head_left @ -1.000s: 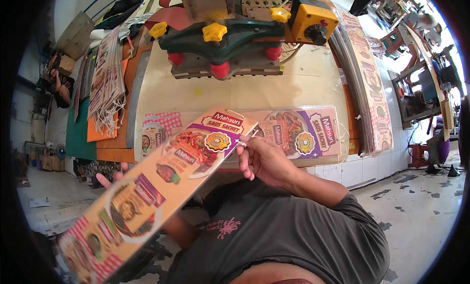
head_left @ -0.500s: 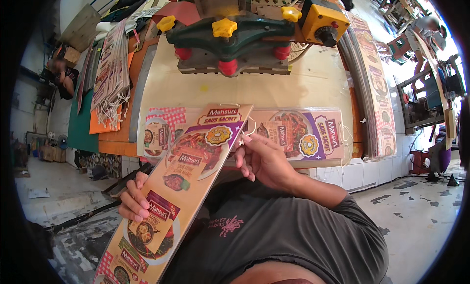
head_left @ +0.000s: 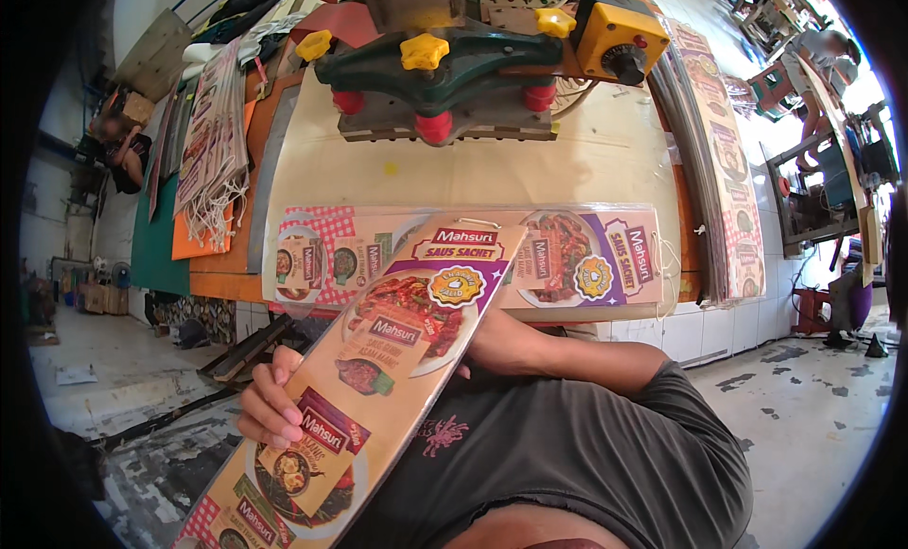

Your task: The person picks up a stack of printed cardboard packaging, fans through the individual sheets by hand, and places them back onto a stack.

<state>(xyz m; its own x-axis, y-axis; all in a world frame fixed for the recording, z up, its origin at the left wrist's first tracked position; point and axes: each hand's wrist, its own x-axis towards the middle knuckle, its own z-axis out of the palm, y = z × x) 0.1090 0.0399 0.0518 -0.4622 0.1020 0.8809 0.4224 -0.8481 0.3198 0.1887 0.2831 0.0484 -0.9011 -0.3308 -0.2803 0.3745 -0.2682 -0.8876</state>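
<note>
Here's your left hand (head_left: pixel 272 398) at 8 o'clock, fingers curled over the near edge of a long, flat tan-and-purple printed panel (head_left: pixel 374 360) with food pictures, gripping it. Your right hand (head_left: pixel 494 343), just off centre towards 5, is mostly tucked behind that panel; you can't tell from here whether its fingers are closed. The panel slants from just above centre, where a pale cord loop (head_left: pixel 479 222) tops it, down to 7 o'clock.

Beyond it, a matching flat printed panel (head_left: pixel 575 256) lies crosswise on a smooth cream sheet (head_left: pixel 567 171), its middle partly screened by yours, a thin white string (head_left: pixel 668 265) at its 3 o'clock end. Up at 12, a dark green metal press head (head_left: pixel 437 71) with yellow star-shaped knobs and red cylinders; at 1, a boxy yellow control unit (head_left: pixel 619 40) with a black dial. Stacked printed panels (head_left: pixel 724 152) line 2 o'clock, and more printed panels with white cords (head_left: pixel 208 133) sit at 10. Farther out at 10, a seated person (head_left: pixel 125 156).
</note>
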